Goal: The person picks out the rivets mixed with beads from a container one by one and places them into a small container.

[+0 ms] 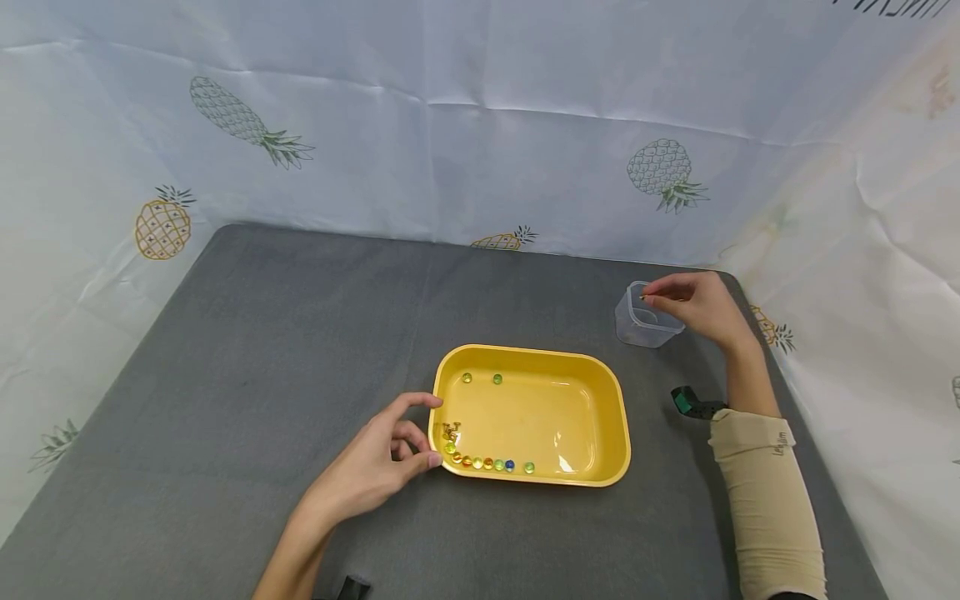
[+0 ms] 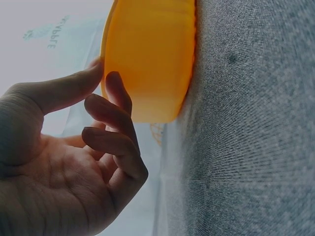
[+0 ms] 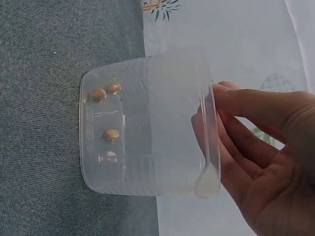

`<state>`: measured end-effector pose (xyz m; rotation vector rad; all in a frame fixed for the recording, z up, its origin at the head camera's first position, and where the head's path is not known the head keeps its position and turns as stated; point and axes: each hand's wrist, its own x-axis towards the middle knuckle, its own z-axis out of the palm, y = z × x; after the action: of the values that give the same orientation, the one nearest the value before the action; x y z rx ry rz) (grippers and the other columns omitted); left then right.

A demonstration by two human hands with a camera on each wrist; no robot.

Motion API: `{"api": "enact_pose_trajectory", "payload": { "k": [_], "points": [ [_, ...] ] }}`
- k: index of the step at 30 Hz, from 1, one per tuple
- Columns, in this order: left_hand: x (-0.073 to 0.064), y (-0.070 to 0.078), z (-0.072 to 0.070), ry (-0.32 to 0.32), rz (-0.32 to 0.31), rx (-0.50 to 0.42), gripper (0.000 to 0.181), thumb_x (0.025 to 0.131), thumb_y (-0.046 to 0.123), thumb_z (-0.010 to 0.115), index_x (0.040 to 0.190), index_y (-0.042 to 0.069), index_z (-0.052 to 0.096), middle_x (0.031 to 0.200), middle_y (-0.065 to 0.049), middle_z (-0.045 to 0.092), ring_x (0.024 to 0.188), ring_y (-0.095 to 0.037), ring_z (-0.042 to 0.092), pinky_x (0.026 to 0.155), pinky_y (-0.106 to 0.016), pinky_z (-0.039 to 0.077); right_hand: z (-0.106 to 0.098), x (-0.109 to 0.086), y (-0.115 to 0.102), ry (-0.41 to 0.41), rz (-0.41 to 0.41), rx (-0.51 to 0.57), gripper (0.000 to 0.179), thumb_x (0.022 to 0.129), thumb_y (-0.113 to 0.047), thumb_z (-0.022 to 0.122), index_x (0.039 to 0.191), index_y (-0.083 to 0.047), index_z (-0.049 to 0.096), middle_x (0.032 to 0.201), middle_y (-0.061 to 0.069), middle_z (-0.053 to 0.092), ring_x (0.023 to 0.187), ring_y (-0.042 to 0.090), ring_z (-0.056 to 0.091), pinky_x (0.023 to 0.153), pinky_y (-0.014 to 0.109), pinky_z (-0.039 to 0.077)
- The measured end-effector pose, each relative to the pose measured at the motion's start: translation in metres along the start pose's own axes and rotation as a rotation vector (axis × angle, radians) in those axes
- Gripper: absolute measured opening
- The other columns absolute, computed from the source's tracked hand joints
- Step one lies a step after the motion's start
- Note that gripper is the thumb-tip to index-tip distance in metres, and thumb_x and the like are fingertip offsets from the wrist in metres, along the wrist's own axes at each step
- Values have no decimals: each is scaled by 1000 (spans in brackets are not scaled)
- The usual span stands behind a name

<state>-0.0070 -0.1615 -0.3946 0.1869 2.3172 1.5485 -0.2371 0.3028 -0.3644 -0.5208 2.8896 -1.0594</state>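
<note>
Left hand (image 1: 375, 460) is curled on the rim of the yellow tray (image 1: 536, 358); at the mouth of the clear tub (image 1: 637, 333), what seems a tiny brassy piece (image 1: 642, 297) is pinched by the right hand (image 1: 693, 307). It is probably light, hard and slippery, best held across its sides with fingertips.

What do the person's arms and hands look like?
Left hand and right hand: ungloved. Right forearm: tan sleeve, small dark lettering; black-and-green device alongside. Left forearm: no sleeve visible, black piece beside it.
</note>
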Motion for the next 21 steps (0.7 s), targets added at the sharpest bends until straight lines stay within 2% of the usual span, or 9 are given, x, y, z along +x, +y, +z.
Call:
{"api": "enact_pose_trajectory", "payload": {
  "k": [6,12,21],
  "points": [
    [0,-1,0,-1,0,-2,66,97,12,82,153,12,49,90,-2,71,66,-10,57,61,-24,47,3,0,-2,-4,-19,-31,19,103,-5,73,119,4,78,115,29,78,85,-10,68,73,6,52],
    [0,-1,0,2,7,0,65,96,11,82,153,12,49,90,-2,71,66,-10,57,61,-24,47,6,2,-4,-7,-17,-75,17,102,-7,74,117,1,80,113,27,79,83,-15,62,72,6,51],
    [0,-1,0,1,-1,0,66,96,12,83,153,13,49,90,-2,71,66,-10,57,61,-24,47,8,2,-3,-18,-10,-80,18,102,-6,74,118,1,80,113,27,79,83,-17,60,73,4,50]
  ]
}}
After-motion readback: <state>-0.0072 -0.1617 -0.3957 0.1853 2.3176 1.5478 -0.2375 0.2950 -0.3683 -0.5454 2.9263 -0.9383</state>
